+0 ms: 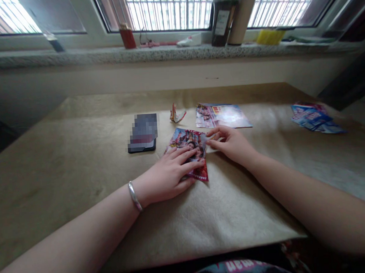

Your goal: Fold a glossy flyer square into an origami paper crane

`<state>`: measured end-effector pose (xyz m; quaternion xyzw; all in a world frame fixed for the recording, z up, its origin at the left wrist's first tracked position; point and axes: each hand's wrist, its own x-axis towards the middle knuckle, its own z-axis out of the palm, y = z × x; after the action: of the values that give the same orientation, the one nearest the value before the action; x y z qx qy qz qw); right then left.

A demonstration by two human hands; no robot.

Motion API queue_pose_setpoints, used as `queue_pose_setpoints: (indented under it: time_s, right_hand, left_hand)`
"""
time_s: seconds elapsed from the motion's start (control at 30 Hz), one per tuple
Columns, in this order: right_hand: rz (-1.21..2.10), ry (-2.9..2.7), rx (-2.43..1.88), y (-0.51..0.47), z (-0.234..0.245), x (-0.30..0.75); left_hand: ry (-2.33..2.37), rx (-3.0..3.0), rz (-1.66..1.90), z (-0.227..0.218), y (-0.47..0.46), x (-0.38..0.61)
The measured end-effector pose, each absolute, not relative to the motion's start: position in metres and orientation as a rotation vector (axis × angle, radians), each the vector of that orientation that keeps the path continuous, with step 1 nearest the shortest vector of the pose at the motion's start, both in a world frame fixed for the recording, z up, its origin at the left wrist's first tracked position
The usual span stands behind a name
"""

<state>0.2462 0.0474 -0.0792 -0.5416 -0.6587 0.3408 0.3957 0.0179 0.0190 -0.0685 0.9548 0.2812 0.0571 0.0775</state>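
A colourful printed sheet of paper, mostly red and blue with pictures of people, lies on the table in front of me. My left hand, with a silver bangle at the wrist, rests flat across it with fingers stretched out. At the sheet's right edge, the thumb and fingers of my right hand are pinched together on a pale edge of the paper. Whether this edge is a fold or a separate layer is unclear. Part of the sheet is hidden under my left palm.
Left of the sheet lies a dark phone, partly pixelated. A small folded paper piece stands behind it, beside a flat printed flyer. Several blue-and-red printed papers lie far right. Bottles and small items line the stone windowsill.
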Motion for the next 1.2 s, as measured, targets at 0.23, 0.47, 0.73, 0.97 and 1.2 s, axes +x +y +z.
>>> queue_pose_setpoints:
  time_s: [0.23,0.47,0.73,0.97,1.2]
  right_hand:
    - [1.092,-1.470,-1.350,0.046,-0.075,0.242]
    - [0.875,-1.767,-1.416,0.051,-0.085,0.247]
    - [1.032,-1.689,-1.388,0.045,-0.082,0.240]
    - [1.075,-1.714,-1.333,0.045,-0.084,0.239]
    - [1.076,-1.777,-1.279,0.047,-0.090,0.239]
  left_hand:
    - [0.873,2.869,0.110,-0.069,0.019,0.018]
    - [0.882,2.864,0.092,-0.068,0.019,0.019]
    - [0.890,2.851,0.105,-0.068,0.018,0.019]
    - [0.906,2.857,0.128,-0.069,0.019,0.018]
    - [0.907,2.879,0.153,-0.068,0.017,0.020]
